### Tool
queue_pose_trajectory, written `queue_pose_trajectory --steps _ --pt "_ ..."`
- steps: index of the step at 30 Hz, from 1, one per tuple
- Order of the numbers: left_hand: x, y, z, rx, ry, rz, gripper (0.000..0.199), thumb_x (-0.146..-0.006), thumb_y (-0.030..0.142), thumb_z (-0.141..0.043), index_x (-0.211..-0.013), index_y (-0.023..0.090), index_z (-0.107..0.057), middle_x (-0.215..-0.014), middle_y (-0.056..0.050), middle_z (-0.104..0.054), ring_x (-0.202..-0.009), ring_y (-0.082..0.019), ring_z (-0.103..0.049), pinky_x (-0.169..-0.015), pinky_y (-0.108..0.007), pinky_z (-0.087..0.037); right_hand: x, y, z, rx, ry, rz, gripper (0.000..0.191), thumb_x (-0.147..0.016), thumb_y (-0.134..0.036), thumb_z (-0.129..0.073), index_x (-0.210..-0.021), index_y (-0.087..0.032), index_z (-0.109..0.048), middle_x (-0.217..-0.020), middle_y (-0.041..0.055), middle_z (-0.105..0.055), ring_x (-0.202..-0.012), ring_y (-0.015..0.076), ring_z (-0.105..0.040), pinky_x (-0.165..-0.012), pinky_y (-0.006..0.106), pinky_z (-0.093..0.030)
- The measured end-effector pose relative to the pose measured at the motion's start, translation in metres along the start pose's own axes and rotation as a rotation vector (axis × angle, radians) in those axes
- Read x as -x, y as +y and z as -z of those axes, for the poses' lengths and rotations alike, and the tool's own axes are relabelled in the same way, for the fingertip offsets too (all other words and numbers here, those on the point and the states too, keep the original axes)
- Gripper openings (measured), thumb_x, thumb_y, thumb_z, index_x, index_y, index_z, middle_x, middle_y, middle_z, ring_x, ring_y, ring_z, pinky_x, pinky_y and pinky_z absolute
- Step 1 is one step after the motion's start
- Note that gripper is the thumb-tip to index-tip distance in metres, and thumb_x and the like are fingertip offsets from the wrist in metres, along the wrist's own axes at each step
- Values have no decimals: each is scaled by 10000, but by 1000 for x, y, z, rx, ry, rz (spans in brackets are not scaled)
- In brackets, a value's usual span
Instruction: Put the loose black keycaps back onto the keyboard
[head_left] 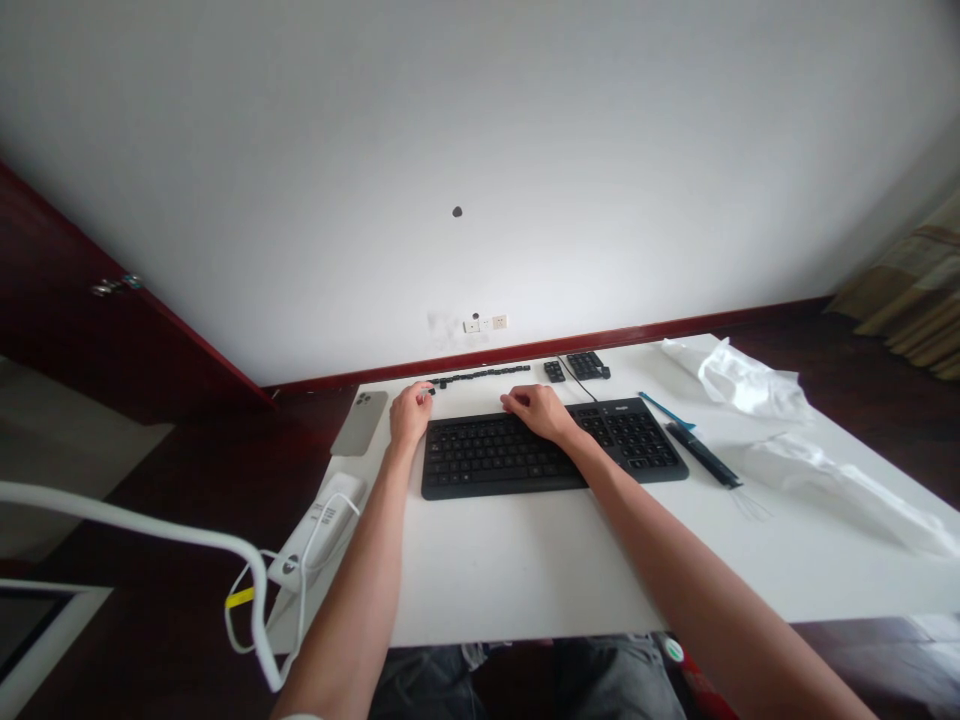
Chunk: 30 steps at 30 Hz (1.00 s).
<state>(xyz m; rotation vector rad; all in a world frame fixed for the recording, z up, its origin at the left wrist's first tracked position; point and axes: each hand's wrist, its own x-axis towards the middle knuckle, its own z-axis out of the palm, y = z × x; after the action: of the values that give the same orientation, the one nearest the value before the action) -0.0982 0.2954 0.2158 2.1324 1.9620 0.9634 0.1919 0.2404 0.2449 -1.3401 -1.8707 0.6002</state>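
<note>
keyboard (551, 452) lies under right hand (536, 410); left hand (409, 413) just beside.

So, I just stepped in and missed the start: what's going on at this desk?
A person sits at a white table with a black keyboard in front of them. The right hand rests on the keyboard's upper edge. The left hand is off its left corner, fingers at a small dark piece at the end of a row of loose keycaps laid along the far edge. A phone lies to the left.
</note>
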Motion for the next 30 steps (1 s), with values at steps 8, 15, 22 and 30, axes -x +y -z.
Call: queue_pose_trajectory --steps 8,15,22,30 --pt "-1 -3 -2 6 44 -51 193 -895 226 -668 -1064 265 -753 -1211 -48 -674 -839 -176 -658 -837 -300 -507 -1 1 0 -3 -5 11 357 -957 -374 -574 -696 -176 -717 -703 22 -733 -621 147 -566 -641 277 -364" --pt "-2 -4 -3 16 6 -104 182 -900 203 -659 -1047 267 -743 -1203 -14 -727 -843 -175 -667 -831 -296 -505 -1 2 -1 -4 -6 0 352 -957 -370 -575 -698 -181 -719 -702 21 -734 -632 151 -586 -646 274 -373" --pt "0 -4 -4 54 2 -45 134 -905 236 -636 -938 249 -764 -1011 -28 -787 -820 -200 -679 -859 -327 -509 -1 1 0 2 -11 3 347 -957 -374 -575 -705 -189 -725 -704 19 -737 -649 158 -603 -667 277 -389" --pt "4 9 21 600 122 196 182 -801 294 -698 -942 196 -758 -1024 -58 -780 -891 -197 -718 -862 -317 -552 0 0 0 7 -5 -3 346 -952 -377 -578 -703 -184 -723 -682 19 -723 -641 157 -597 -666 277 -387"
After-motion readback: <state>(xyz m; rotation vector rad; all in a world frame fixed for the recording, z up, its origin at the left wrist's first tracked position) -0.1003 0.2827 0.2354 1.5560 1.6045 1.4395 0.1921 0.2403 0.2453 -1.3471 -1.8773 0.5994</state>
